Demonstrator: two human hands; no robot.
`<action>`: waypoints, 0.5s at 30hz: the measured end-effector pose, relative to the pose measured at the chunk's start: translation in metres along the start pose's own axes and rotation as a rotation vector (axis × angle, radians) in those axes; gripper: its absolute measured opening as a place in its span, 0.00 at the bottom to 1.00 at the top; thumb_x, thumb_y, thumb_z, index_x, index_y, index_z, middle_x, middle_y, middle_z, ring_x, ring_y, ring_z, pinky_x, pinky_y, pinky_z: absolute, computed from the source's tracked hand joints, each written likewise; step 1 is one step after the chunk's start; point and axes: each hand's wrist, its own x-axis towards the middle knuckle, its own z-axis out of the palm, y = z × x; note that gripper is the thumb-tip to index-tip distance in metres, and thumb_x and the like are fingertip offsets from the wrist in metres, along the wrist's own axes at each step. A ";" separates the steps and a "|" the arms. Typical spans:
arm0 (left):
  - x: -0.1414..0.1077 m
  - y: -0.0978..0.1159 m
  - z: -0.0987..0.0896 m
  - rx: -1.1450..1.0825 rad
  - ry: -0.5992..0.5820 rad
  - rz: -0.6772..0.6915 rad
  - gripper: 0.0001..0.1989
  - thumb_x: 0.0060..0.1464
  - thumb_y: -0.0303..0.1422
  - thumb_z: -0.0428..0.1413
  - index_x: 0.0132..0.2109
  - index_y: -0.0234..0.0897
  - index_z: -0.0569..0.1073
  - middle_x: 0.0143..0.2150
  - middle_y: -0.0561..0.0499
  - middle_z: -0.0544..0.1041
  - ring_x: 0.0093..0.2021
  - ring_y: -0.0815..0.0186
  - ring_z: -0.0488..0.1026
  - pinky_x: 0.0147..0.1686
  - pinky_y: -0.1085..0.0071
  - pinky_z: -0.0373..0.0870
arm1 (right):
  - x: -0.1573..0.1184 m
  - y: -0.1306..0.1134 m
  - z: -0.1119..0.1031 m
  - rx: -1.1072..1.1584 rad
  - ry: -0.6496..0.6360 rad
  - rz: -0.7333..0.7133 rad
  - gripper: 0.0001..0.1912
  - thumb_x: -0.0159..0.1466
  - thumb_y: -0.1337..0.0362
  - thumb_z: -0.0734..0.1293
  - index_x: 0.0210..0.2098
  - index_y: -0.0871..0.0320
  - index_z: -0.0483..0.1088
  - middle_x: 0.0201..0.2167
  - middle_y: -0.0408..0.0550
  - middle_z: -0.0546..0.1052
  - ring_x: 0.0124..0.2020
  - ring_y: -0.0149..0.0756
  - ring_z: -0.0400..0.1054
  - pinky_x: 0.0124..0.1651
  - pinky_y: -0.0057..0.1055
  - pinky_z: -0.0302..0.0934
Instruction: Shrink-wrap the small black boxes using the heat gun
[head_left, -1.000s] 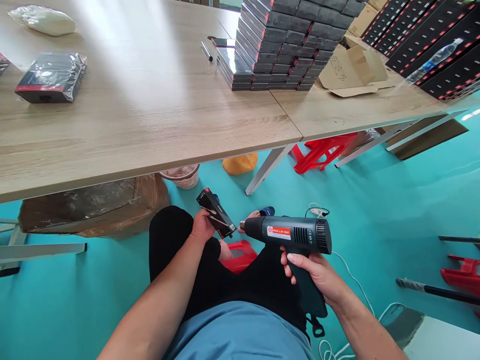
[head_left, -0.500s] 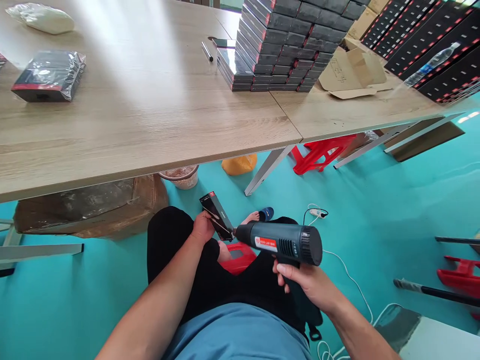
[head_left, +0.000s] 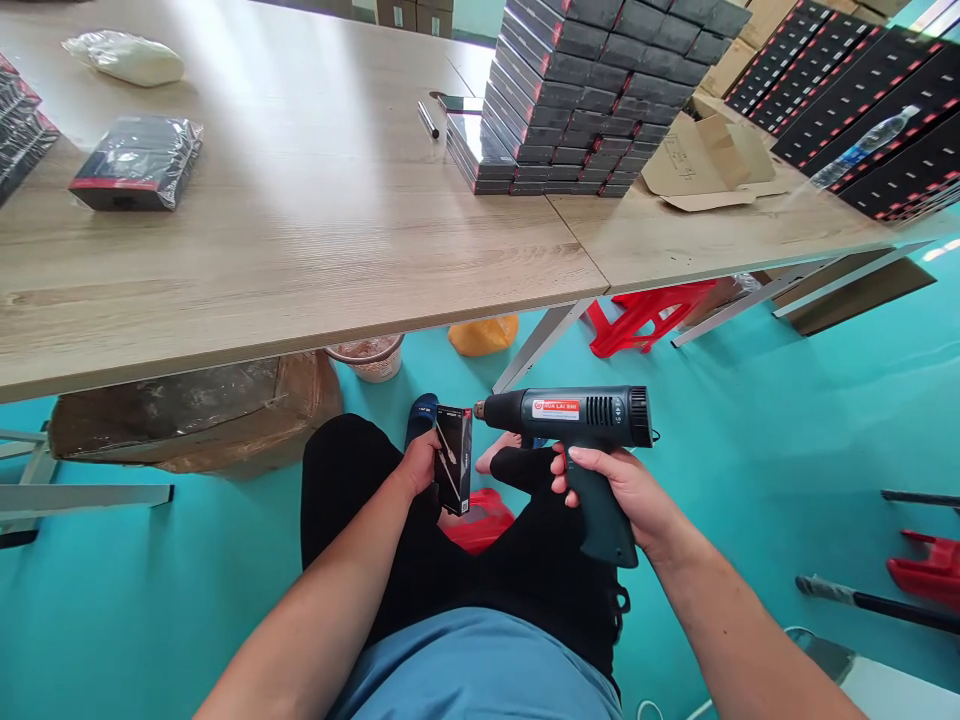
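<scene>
Over my lap, my left hand (head_left: pixel 422 461) grips a slim black box (head_left: pixel 454 460) by its left edge. The box stands nearly lengthwise in view, with pictures of thin tools on its face and a red mark near its top corner. My right hand (head_left: pixel 611 490) is wrapped round the handle of a dark green heat gun (head_left: pixel 570 417) with a red and white label. Its nozzle points left and sits close to the upper right edge of the box, seemingly just short of touching it.
A wooden table (head_left: pixel 300 270) spans the view ahead, bearing a tall stack of black boxes (head_left: pixel 585 110), a pen (head_left: pixel 428 120), a wrapped bundle (head_left: pixel 139 163) and flattened cardboard (head_left: pixel 712 165). Below stand a carton (head_left: pixel 202 420), a bin (head_left: pixel 375 360) and a red stool (head_left: pixel 649 315).
The box has turned more upright in my left hand, its printed face now showing more. The heat gun has risen and levelled, its nozzle moving from the box's lower end to its upper end.
</scene>
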 end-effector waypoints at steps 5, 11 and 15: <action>0.003 -0.002 -0.004 0.015 0.006 -0.019 0.13 0.36 0.27 0.54 0.34 0.33 0.76 0.26 0.44 0.78 0.24 0.58 0.75 0.26 0.66 0.72 | 0.008 -0.013 -0.001 -0.088 -0.031 0.000 0.11 0.61 0.61 0.73 0.40 0.62 0.80 0.33 0.52 0.81 0.30 0.37 0.77 0.28 0.26 0.73; 0.005 -0.003 -0.005 0.045 0.015 -0.035 0.10 0.36 0.28 0.53 0.31 0.33 0.74 0.22 0.46 0.75 0.21 0.59 0.72 0.23 0.66 0.71 | 0.015 -0.026 0.004 -0.196 -0.086 0.013 0.11 0.62 0.58 0.72 0.36 0.62 0.79 0.32 0.51 0.81 0.28 0.33 0.74 0.28 0.25 0.71; 0.003 -0.001 -0.002 -0.018 0.073 -0.034 0.06 0.34 0.28 0.53 0.26 0.36 0.71 0.20 0.48 0.72 0.18 0.62 0.69 0.20 0.68 0.68 | 0.004 -0.022 0.005 -0.321 -0.186 0.057 0.11 0.59 0.59 0.73 0.36 0.61 0.78 0.31 0.49 0.80 0.27 0.34 0.73 0.26 0.27 0.69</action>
